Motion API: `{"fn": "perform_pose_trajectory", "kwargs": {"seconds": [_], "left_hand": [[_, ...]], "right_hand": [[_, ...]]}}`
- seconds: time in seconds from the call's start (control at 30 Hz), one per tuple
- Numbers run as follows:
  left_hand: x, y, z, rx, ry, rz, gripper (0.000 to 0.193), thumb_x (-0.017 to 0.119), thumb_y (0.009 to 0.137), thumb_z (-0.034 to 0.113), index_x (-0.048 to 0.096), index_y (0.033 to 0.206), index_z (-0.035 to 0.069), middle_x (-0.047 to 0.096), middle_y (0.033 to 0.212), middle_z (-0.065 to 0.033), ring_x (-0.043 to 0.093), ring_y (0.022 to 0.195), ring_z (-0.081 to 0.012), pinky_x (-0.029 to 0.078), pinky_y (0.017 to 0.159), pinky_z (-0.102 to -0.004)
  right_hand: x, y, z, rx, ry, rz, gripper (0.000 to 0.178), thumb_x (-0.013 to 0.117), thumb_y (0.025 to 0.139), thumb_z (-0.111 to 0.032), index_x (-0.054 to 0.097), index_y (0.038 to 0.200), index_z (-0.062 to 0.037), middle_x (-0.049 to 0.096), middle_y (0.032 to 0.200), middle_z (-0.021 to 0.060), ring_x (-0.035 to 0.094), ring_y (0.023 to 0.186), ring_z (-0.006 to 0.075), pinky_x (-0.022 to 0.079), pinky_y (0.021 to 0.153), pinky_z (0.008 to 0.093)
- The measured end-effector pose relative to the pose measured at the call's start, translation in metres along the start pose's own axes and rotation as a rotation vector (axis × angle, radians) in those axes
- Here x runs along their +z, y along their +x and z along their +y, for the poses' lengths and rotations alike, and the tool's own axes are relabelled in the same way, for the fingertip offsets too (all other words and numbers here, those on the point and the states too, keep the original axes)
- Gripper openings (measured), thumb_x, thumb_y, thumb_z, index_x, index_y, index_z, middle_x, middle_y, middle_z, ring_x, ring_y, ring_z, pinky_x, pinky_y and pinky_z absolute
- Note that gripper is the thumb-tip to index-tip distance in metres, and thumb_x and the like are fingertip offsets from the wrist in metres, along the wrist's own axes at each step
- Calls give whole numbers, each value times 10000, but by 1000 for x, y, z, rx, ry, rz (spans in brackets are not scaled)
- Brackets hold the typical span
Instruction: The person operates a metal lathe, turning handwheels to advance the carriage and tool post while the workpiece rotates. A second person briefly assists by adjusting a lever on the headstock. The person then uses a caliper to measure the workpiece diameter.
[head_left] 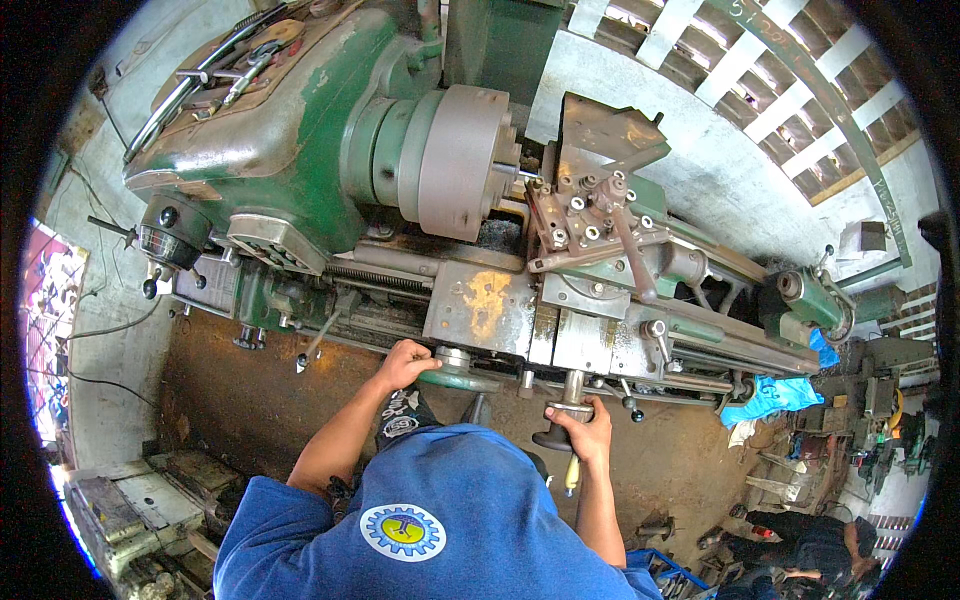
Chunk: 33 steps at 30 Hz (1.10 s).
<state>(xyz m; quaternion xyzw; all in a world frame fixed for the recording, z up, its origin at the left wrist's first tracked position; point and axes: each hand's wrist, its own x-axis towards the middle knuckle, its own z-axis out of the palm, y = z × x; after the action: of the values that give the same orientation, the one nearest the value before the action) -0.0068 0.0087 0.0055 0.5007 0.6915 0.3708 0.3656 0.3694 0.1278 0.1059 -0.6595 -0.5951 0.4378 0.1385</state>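
A green lathe stands in front of me, its large grey chuck (pixel 465 165) at upper middle. The tool post (pixel 585 222), studded with bolts and topped by a long clamping lever (pixel 632 252), sits just right of the chuck. My left hand (pixel 405 364) is closed on the rim of the green carriage handwheel (pixel 462 382), below the carriage (pixel 480 305). My right hand (pixel 588 432) is wrapped round the metal cross-slide handwheel (pixel 556 436), whose pale crank knob (pixel 572 474) hangs below the fingers. The palm side of both hands is hidden.
Wrenches and rods (pixel 250 75) lie on top of the green headstock (pixel 320 120). The tailstock (pixel 805 300) stands at the right end of the bed, near a blue plastic sheet (pixel 780 397). A person in dark clothes (pixel 820 545) is at lower right; another machine (pixel 125 515) is at lower left.
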Motion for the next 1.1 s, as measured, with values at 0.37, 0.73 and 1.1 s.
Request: {"fn": "perform_pose_trajectory", "kwargs": {"seconds": [0.37, 0.73, 1.1], "left_hand": [[-2, -1, 5, -53, -5, -13, 540, 764, 829, 339, 447, 571, -14, 275, 527, -100, 302, 489, -169, 259, 508, -401], [-1, -2, 1, -55, -58, 3, 544, 770, 825, 301, 402, 570, -6, 254, 535, -66, 288, 507, -127, 244, 508, -383], [-1, -2, 0, -41, -47, 11, 550, 770, 821, 307, 397, 580, -15, 248, 541, -81, 283, 503, -146, 250, 506, -393]], "right_hand": [[-4, -3, -6, 61, -15, -33, 868, 941, 553, -524, 677, 1164, 33, 741, 1053, 243, 729, 984, 333, 556, 907, 409], [0, 0, 1, 7, -37, 14, 729, 964, 600, -377, 644, 1112, 31, 737, 909, 151, 707, 794, 202, 571, 736, 337], [-5, -5, -10, 57, -22, -37, 881, 935, 553, -541, 676, 1175, 25, 741, 1054, 250, 731, 974, 342, 561, 897, 420]]}}
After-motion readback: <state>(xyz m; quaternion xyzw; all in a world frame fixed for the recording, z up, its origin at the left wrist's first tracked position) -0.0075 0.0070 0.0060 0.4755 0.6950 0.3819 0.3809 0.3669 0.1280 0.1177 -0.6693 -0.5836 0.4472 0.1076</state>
